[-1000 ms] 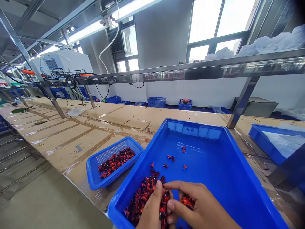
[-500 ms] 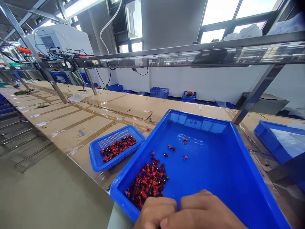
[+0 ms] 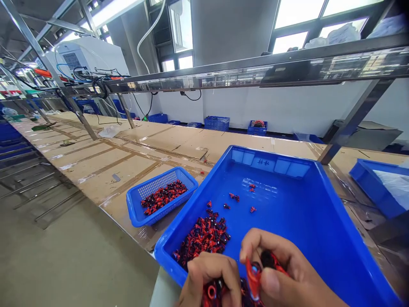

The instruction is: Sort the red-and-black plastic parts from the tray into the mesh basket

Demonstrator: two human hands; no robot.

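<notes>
1. Two bare hands are at the near edge of a wide, shallow blue plastic tray [image 3: 271,158], over its floor: the left hand [image 3: 211,279] and the right hand [image 3: 281,268].
2. Right hand: thumb and fingers are closed almost together on a clump of glossy red-and-black pieces [image 3: 266,266], one red loop showing at the thumb (exact kind of piece too small to tell).
3. Left hand: fingers are curled over a dark red cluster [image 3: 214,294]; whether it grips or only covers the cluster, I cannot tell.
4. A loose heap of the same pieces [image 3: 204,238] lies just beyond the hands, with a few strays [image 3: 243,196] well apart from it.
5. A small perforated blue plastic basket [image 3: 159,184], holding more pieces [image 3: 162,197], sits beside the tray on a brown cardboard-covered bench [image 3: 96,179].
</notes>
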